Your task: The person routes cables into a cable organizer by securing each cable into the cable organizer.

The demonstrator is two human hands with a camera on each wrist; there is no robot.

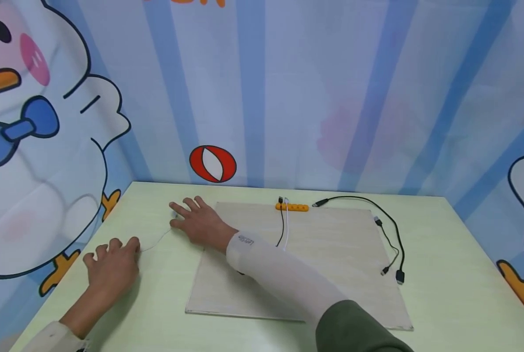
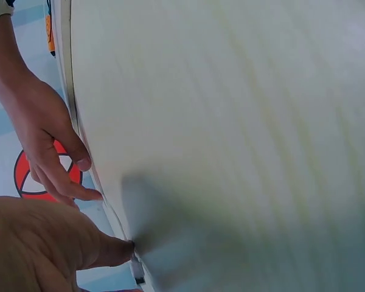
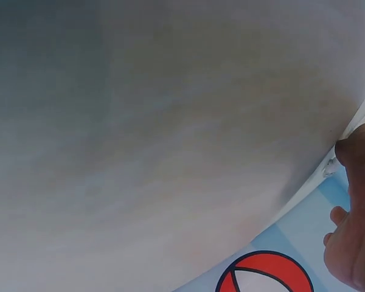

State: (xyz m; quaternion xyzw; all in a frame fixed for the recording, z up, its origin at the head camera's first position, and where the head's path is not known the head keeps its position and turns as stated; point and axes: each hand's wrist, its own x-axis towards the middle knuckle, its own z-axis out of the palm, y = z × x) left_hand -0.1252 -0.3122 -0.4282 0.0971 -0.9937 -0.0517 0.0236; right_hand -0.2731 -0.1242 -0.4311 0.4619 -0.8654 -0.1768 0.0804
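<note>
A thin white cable stretches between the two hands over the left part of the table. My left hand grips its near end low over the tabletop; in the left wrist view the thumb meets a small connector. Farther back, beside the board's far left corner, my right hand holds the other end between thumb and index finger, the other fingers spread. A pale connector peeks out by the right thumb in the right wrist view; the fingers partly hide it.
A grey board lies mid-table under the right forearm. An orange cable holder sits at its back edge, with a black cable and a white cable. A long black cable and a short black cable lie at the right.
</note>
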